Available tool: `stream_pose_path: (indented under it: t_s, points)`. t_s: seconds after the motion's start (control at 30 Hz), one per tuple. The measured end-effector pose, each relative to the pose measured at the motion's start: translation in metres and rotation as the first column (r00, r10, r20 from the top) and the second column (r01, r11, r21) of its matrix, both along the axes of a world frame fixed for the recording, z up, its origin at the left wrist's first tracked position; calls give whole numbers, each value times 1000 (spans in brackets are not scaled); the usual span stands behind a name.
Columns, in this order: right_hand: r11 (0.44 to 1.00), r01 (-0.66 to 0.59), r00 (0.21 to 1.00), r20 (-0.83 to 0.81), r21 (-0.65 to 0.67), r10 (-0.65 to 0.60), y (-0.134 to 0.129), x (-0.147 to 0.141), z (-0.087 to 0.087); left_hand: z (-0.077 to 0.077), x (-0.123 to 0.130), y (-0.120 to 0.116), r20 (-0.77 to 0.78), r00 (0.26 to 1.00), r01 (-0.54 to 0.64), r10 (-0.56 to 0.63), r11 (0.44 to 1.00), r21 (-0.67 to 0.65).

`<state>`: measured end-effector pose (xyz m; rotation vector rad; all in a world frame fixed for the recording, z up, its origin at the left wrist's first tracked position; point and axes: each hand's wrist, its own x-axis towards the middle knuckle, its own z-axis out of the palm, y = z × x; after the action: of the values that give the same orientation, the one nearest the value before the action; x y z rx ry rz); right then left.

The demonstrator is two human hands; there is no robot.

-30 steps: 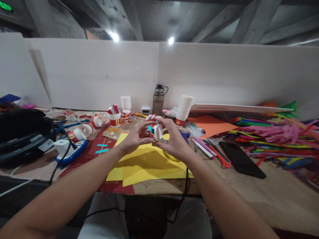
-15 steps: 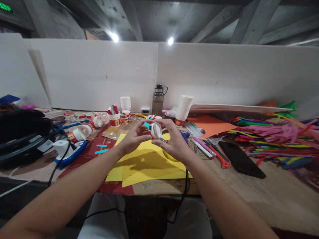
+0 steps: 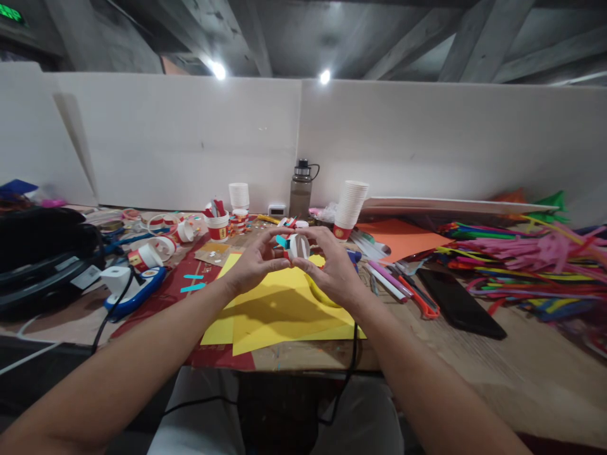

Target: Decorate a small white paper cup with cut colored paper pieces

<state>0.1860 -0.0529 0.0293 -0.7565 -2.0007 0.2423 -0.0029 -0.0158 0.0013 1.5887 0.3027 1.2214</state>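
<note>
Both hands hold one small red and white paper cup piece (image 3: 300,247) above the yellow sheets (image 3: 275,316). My left hand (image 3: 258,260) grips it from the left, thumb below and fingers above. On the right, my right hand (image 3: 327,262) pinches its other side with thumb and fingers. A teal strip (image 3: 283,241) sticks out at the piece's left side, near my left fingertips. Two more teal strips (image 3: 193,282) lie on the red surface to the left. Part of the piece is hidden behind the fingers.
Behind the hands stand a bottle (image 3: 300,193), a tall cup stack (image 3: 349,208) and a cup (image 3: 217,227) with red scraps. To the right lie orange-handled scissors (image 3: 423,303), a black phone (image 3: 459,303) and pipe cleaners (image 3: 531,253). A blue-based white device (image 3: 135,294) sits left.
The cup piece has turned slightly and shifted a little to the right. My right thumb has moved up closer against it. The things on the table look unchanged.
</note>
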Motion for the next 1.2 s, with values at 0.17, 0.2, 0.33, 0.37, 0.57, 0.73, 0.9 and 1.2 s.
stream_pose_path:
  t_s: [0.17, 0.2, 0.33, 0.37, 0.57, 0.73, 0.9, 1.2]
  points:
    - [1000, 20, 1000, -22, 14, -20, 0, -1, 0, 0, 0, -1, 11, 1000, 9, -9, 999, -37]
    - [1000, 24, 999, -25, 18, -24, 0, -1, 0, -1, 0, -1, 20, 1000, 22, -21, 999, -49]
    - [998, 39, 999, -34, 46, -38, -1, -3, 0, -1, 0, -1, 53, 997, 67, -62, 993, -95]
    - [998, 43, 999, -34, 55, -41, -1, -4, -1, -2, 0, 0, 61, 996, 73, -67, 992, -99]
    - [994, 53, 998, -51, 99, -48, -2, -6, -1, -2, 2, 0, 125, 990, 76, -67, 995, -68]
    - [993, 64, 997, -53, 97, -59, -2, -7, 0, -1, 3, -1, 156, 984, 91, -83, 995, -45]
    - [993, 73, 996, -60, 97, -68, -2, -7, -1, -1, 4, -1, 167, 983, 84, -75, 996, -44]
    - [990, 74, 996, -57, 124, -67, -2, -8, 0, 2, 3, -4, 173, 984, 67, -49, 993, -95]
